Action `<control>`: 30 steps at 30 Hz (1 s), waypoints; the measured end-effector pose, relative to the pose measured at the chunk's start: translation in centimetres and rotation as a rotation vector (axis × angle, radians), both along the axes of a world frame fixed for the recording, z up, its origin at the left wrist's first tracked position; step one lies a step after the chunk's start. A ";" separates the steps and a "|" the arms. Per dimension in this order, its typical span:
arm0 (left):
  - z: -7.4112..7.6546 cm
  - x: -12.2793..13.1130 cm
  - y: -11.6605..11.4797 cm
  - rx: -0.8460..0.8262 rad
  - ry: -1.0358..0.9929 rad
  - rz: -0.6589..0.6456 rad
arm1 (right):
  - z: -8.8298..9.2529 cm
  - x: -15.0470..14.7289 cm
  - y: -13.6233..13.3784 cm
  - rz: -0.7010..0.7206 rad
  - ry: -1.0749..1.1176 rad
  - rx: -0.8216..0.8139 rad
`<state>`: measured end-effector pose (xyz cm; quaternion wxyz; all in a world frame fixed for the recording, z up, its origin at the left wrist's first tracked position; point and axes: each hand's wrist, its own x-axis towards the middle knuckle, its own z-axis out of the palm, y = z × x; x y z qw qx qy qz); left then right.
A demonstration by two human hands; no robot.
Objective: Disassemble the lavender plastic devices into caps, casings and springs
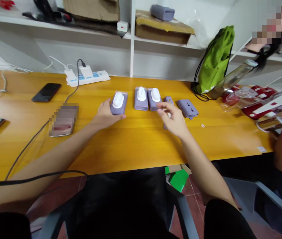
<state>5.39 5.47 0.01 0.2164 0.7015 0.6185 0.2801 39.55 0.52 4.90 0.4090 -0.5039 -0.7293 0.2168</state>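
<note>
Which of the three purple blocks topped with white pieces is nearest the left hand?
The leftmost block, bordered by the left hand on its left and near sides. The middle block and right block sit together farther right.

Glossy yellow-brown wood-grain bench (pixel 136 142), matt purple rectangular plastic boxes (pixel 141 106), smooth white oval plastic knobs (pixel 141 94), creased lime-green cloth drawstring bag (pixel 213 63), dull brown cardboard box (pixel 162 32), glossy black flat phone (pixel 46 92), smooth white plastic power strip (pixel 98 77)

purple boxes (pixel 141 105) | white pieces (pixel 141 94) | yellow-brown tabletop (pixel 131 142) | green bag (pixel 215 63) | black phone (pixel 46 92)
</note>
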 end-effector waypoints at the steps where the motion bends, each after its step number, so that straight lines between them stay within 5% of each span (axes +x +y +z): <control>1: 0.1 -0.4 -1.6 -0.031 -0.006 0.039 | -0.1 -1.4 -0.6 0.059 -0.020 -0.020; 6: 0.8 -3.5 -7.0 -0.151 -0.118 -0.109 | -0.6 -7.5 -3.1 0.248 -0.143 -0.040; 10: 1.5 -6.1 -4.1 0.155 -0.039 -0.162 | -0.2 -10.2 -2.2 0.250 -0.260 -0.033; 12: 1.7 -6.4 -2.0 0.082 -0.003 -0.297 | 0.0 -11.4 -1.0 0.257 -0.317 -0.014; 16: 1.5 -5.6 -1.4 -0.044 -0.048 -0.484 | 0.3 -13.6 0.9 0.380 -0.430 0.025; 23: 0.0 -3.8 -5.9 0.019 -0.193 -0.497 | 0.2 -14.0 0.3 0.652 -0.587 0.123; 30: -0.2 -2.5 -6.7 -0.016 -0.177 -0.475 | -0.9 -13.8 0.0 0.734 -0.565 0.213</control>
